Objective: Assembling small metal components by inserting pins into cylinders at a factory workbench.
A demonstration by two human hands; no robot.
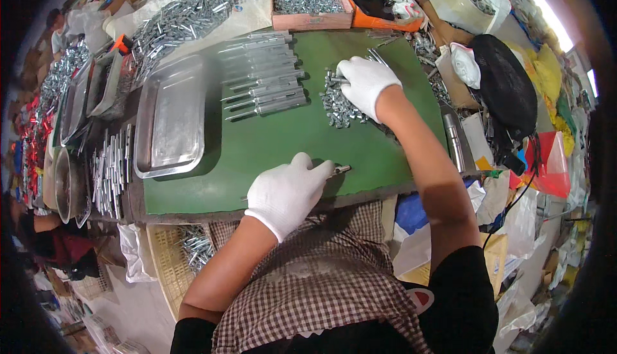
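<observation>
My left hand [289, 193], in a white knit glove, is closed around a slim metal rod [342, 169] near the front of the green mat. The rod's thicker end sticks out past the fingers, and its middle is hidden in the hand. Also gloved, my right hand [367, 85] reaches to a pile of small silvery metal fittings [342, 110]. Its fingers are bent down onto the pile's far edge; whatever they pinch is hidden. Left of the pile lies a row of pointed metal rods with thicker sleeves [270, 90], their points facing left.
A steel tray [170, 119] sits on the mat's left side, with loose rods [112, 171] beyond it. Behind the green mat [257, 161] are a pink box of small parts [313, 4] and an orange box [384, 8]. A metal cylinder [454, 142] stands at the right edge.
</observation>
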